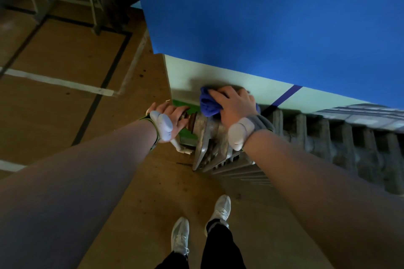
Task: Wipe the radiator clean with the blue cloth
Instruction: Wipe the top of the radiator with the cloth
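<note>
Looking straight down with you here: your right hand (235, 102) sits just right of centre frame, fingers curled over the bunched blue cloth (208, 102) and pressing it onto the top end of the radiator (306, 135). The cloth bulges out to the left of your knuckles, right up against the pale green band of the wall (251, 85). Above that band the wall turns deep blue and fills the upper right of the frame.

Your left hand (169, 116), just left of centre, rests on the radiator's end, fingers bent over the rusty fitting there; how firmly you grip it I cannot tell. A white pod is strapped at each wrist, one at the left wrist (161, 125) and one at the right (238, 132).

The radiator itself, grey and grimy, runs from under your hands away toward the right edge of the frame, its ribs showing dark gaps between them.

Down at the bottom centre, your two white shoes (201, 223) stand on the brown floor (65, 105), which carries dark and white lines across the left side. Metal furniture legs (91, 0) show in the upper left corner.
</note>
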A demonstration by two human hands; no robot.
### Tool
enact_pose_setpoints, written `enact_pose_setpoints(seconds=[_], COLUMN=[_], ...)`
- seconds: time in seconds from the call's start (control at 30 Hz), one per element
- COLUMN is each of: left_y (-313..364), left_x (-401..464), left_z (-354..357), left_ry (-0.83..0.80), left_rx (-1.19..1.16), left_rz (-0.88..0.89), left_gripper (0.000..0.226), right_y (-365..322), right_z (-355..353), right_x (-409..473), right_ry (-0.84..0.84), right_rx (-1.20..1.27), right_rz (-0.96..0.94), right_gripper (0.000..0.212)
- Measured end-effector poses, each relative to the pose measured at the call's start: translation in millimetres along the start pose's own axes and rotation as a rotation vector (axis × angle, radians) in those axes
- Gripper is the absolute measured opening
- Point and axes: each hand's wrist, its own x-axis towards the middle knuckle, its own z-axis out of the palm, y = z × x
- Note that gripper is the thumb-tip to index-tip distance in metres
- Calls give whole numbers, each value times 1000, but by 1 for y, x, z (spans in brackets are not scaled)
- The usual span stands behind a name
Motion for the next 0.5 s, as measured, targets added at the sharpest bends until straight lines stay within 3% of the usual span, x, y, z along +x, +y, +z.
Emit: enact_pose_setpoints(seconds=[0.13,0.2,0.3,0.5], left_y=[0,-1,-2,0], left_x=[2,1,-1,-2], left_z=[2,2,-1,-3], left_ry=[17,9,-2,-5], left_rx=[2,14,-10,0], left_rz=[-1,9,5,29], left_gripper=[48,48,48,48], right_y=[1,6,14,29], right_z=[9,3,2,1], right_x=[-14,-33,-76,-99], right_ry=[-79,-119,-29,53], right_rx=[-57,-97,-167,-149], right_rz=[-63,-249,-502,-431], right_gripper=[52,59,73,77])
